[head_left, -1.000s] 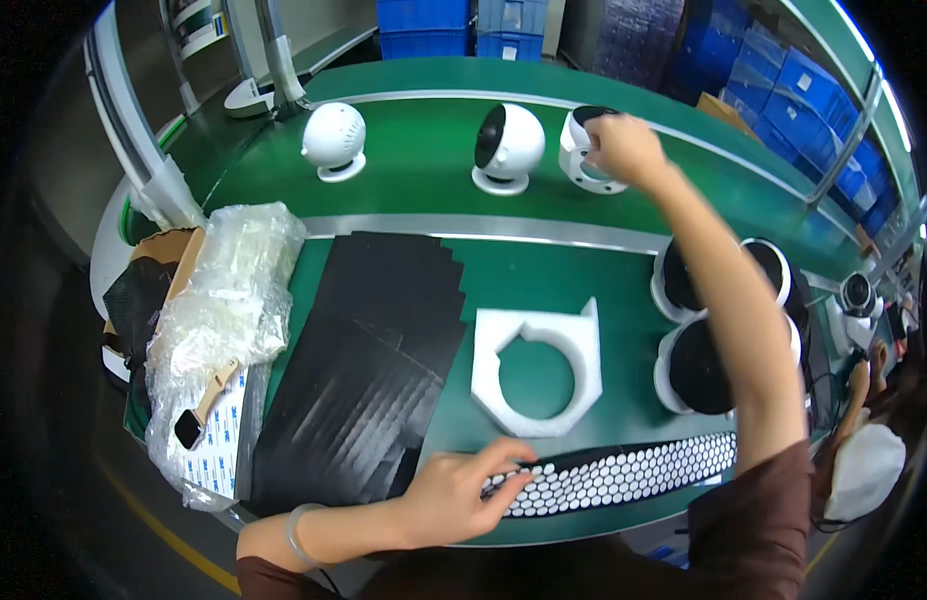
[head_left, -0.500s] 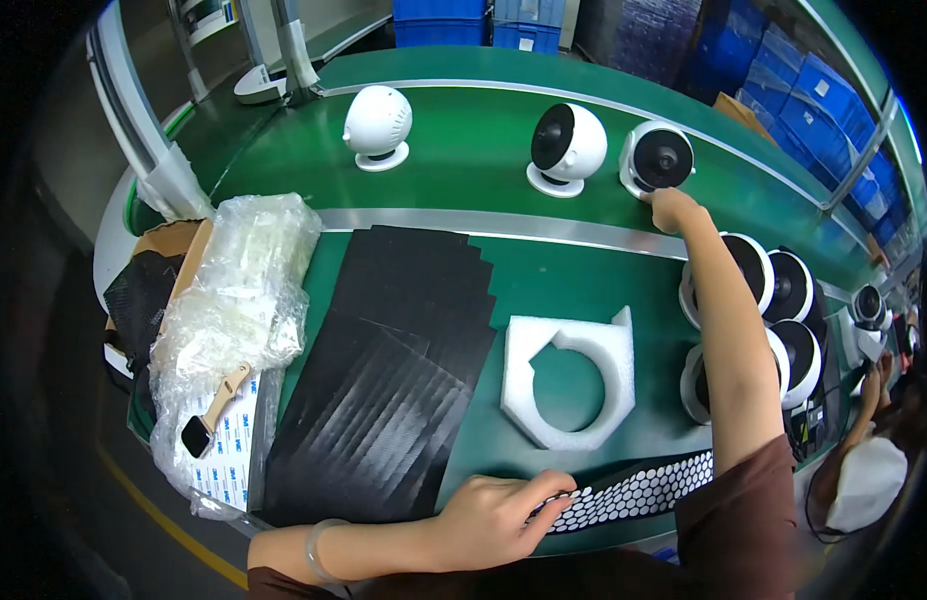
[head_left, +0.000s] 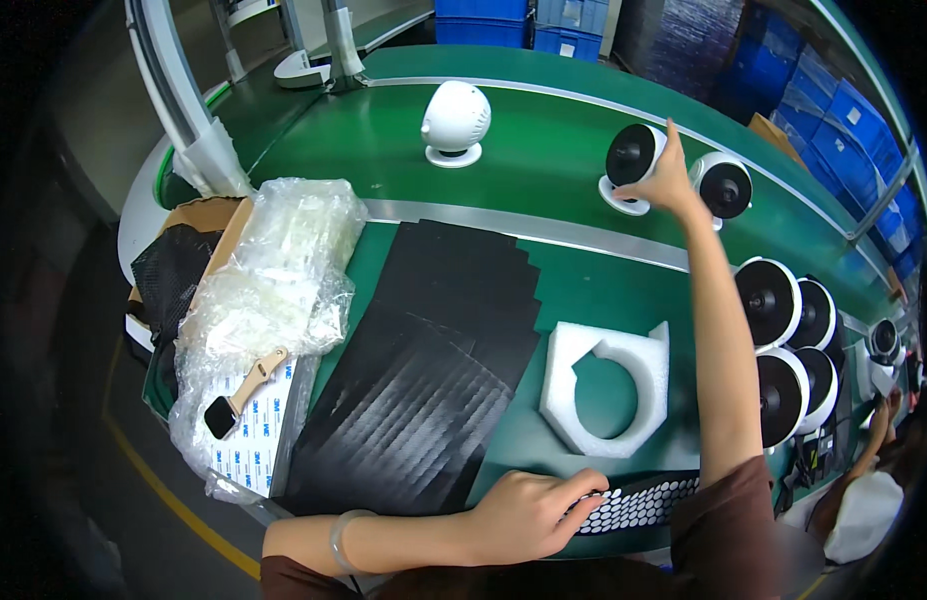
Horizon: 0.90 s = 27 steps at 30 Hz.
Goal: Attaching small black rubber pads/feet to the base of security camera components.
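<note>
My left hand [head_left: 533, 513] is at the near edge of the table, its fingers pinched on the end of a black strip with rows of white round pads [head_left: 638, 505]. The strip runs right, toward my right sleeve. My right arm stretches over the table to the far green belt. There my right hand [head_left: 665, 180] wraps the right side of a white ball-shaped camera [head_left: 631, 155] with a black face, thumb low near its round base. Just right of that hand stands a second such camera [head_left: 725, 188]. Another white camera [head_left: 456, 120] stands farther left, facing away.
A white foam block with a round hole [head_left: 558, 400] lies mid-table, beside overlapping black sheets [head_left: 413, 350]. At left are bubble wrap [head_left: 273, 280], a watch [head_left: 245, 392] and a cardboard box [head_left: 223, 220]. Several cameras [head_left: 768, 300] cluster at right; a co-worker [head_left: 863, 515] is beyond.
My right hand has gone from the base of the right-hand camera to the camera left of it. My left hand keeps its hold on the strip. The whole view has shifted.
</note>
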{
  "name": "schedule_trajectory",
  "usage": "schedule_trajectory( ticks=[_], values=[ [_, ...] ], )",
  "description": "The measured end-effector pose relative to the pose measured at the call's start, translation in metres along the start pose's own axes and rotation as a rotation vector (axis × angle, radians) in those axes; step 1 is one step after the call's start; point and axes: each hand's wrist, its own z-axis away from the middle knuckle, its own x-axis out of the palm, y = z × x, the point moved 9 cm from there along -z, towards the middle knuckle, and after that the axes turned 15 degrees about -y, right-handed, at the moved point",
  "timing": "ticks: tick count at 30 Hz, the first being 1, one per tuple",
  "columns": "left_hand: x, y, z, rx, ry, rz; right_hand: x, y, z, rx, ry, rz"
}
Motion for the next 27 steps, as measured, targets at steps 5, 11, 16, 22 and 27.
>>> schedule_trajectory(
  ticks=[5,11,16,22,27],
  values=[
    [0.000,-0.006,-0.005,-0.104,-0.075,0.020,-0.006,-0.001,0.026,-0.024,0.266,0.115],
    [-0.002,-0.028,-0.009,-0.350,-0.167,0.105,-0.045,-0.021,0.008,0.282,-0.271,-0.133],
    [0.006,-0.033,-0.008,-0.331,-0.211,0.259,-0.050,-0.082,0.064,0.128,-0.743,-0.256],
    [0.009,-0.027,-0.011,-0.369,-0.277,0.208,-0.005,-0.095,0.127,0.022,-1.071,-0.110],
    [0.006,-0.021,-0.011,-0.348,-0.272,0.144,-0.005,-0.110,0.147,-0.061,-0.987,-0.089]
  ],
)
